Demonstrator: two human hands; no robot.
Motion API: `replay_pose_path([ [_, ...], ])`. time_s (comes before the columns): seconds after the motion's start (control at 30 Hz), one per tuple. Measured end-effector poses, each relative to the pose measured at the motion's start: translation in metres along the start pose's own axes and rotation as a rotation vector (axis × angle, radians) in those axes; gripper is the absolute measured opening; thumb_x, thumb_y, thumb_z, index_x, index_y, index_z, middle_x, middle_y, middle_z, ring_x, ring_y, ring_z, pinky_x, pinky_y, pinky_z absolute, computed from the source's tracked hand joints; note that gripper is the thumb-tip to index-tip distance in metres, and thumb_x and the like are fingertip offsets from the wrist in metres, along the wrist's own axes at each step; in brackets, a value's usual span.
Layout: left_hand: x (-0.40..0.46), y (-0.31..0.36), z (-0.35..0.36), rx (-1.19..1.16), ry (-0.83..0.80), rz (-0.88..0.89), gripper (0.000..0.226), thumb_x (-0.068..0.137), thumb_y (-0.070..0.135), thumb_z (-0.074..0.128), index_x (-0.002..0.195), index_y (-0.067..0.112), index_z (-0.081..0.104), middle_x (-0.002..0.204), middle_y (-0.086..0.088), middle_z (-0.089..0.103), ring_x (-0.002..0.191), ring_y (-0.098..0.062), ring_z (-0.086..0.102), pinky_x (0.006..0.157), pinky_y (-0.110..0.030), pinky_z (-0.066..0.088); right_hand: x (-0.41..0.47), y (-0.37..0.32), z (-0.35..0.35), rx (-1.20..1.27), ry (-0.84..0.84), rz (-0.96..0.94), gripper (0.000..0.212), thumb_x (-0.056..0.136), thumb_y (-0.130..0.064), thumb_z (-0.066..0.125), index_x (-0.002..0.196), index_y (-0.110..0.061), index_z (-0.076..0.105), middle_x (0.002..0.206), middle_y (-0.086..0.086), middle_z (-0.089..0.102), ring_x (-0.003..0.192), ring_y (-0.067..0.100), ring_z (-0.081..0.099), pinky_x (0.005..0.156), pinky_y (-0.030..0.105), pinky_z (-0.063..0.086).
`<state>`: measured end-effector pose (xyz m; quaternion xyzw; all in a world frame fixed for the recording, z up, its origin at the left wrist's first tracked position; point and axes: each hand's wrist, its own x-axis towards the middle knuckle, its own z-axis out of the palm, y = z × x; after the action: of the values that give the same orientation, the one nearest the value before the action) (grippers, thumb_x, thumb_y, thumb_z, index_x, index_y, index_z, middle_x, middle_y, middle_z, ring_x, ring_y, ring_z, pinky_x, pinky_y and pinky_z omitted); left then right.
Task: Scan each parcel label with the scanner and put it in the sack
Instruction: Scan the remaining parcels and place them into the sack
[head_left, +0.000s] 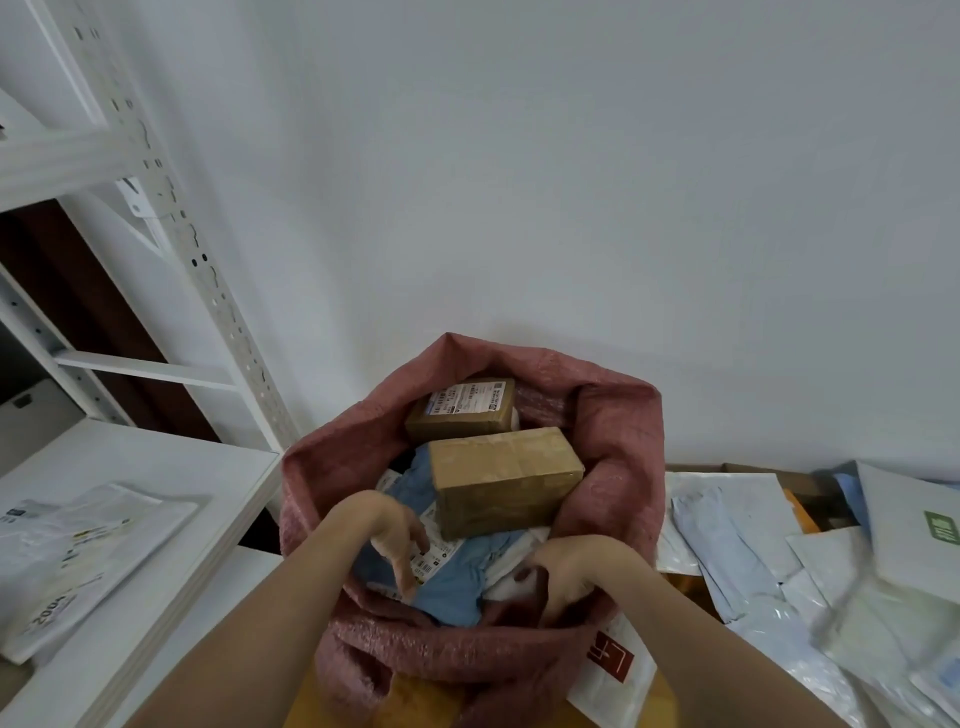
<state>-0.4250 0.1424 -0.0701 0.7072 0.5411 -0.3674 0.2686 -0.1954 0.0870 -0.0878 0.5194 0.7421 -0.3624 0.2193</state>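
Inside the pink sack (618, 431): left hand (397, 535), fingers loose, released over a blue parcel (447, 582) half buried below it; right hand (569, 577) gripping the near rim, fingertips hidden in folds. Scanner out of view.

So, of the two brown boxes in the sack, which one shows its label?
The farther box, by the sack's back rim; the nearer box shows only tape.
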Motion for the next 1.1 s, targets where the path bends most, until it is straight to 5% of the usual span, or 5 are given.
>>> replay_pose_path([
  [0.47, 0.006, -0.017, 0.008, -0.362, 0.322, -0.094, 0.074, 0.079, 0.030, 0.078, 0.144, 0.021, 0.044, 0.145, -0.003, 0.044, 0.126, -0.022, 0.048, 0.097, -0.028, 0.044, -0.066, -0.001, -0.073, 0.437, 0.115, -0.488, 0.016, 0.086, -0.013, 0.071, 0.099, -0.020, 0.077, 0.105, -0.006, 0.070, 0.095, 0.007, 0.064, 0.093, 0.025, 0.050],
  [0.63, -0.006, -0.020, -0.005, -0.390, 0.919, -0.071, 0.029, 0.086, 0.017, 0.066, 0.114, 0.014, 0.063, 0.124, -0.007, 0.056, 0.102, -0.021, 0.058, 0.087, -0.037, 0.052, -0.031, 0.027, -0.059, 0.148, 0.604, 0.129, 0.050, 0.086, -0.039, 0.067, 0.133, -0.040, 0.052, 0.154, 0.005, 0.029, 0.142, 0.036, 0.019, 0.114, 0.058, 0.022],
  [0.8, -0.018, -0.022, -0.010, -0.342, 1.343, -0.296, 0.057, 0.085, 0.000, 0.059, 0.137, 0.011, 0.041, 0.159, -0.018, -0.003, 0.102, -0.035, 0.057, 0.064, -0.034, 0.050, -0.015, 0.058, -0.034, 0.422, 0.653, 0.512, 0.070, 0.080, -0.041, 0.070, 0.140, -0.034, 0.035, 0.154, 0.020, -0.026, 0.144, 0.048, -0.001, 0.114, 0.063, 0.014],
  [0.97, -0.017, -0.033, -0.005, -0.819, 1.092, -0.450, 0.044, 0.094, 0.007, 0.050, 0.135, -0.004, 0.039, 0.134, -0.032, 0.048, 0.103, -0.044, 0.059, 0.076, -0.043, 0.044, -0.010, 0.063, -0.022, 0.644, 0.834, 0.322, 0.039, 0.082, 0.002, 0.053, 0.120, 0.000, 0.062, 0.118, 0.023, 0.063, 0.110, 0.037, 0.057, 0.090, 0.037, 0.047],
  [1.1, -0.034, -0.037, -0.028, -0.784, 1.538, -0.342, 0.027, 0.100, 0.015, 0.040, 0.094, -0.002, 0.060, 0.097, -0.024, 0.066, 0.093, -0.040, 0.061, 0.078, -0.042, 0.045, -0.038, 0.038, -0.061, 0.772, 1.265, -0.001, 0.040, 0.074, 0.016, 0.045, 0.090, -0.003, 0.077, 0.086, 0.002, 0.072, 0.091, 0.017, 0.063, 0.078, 0.015, 0.045],
])
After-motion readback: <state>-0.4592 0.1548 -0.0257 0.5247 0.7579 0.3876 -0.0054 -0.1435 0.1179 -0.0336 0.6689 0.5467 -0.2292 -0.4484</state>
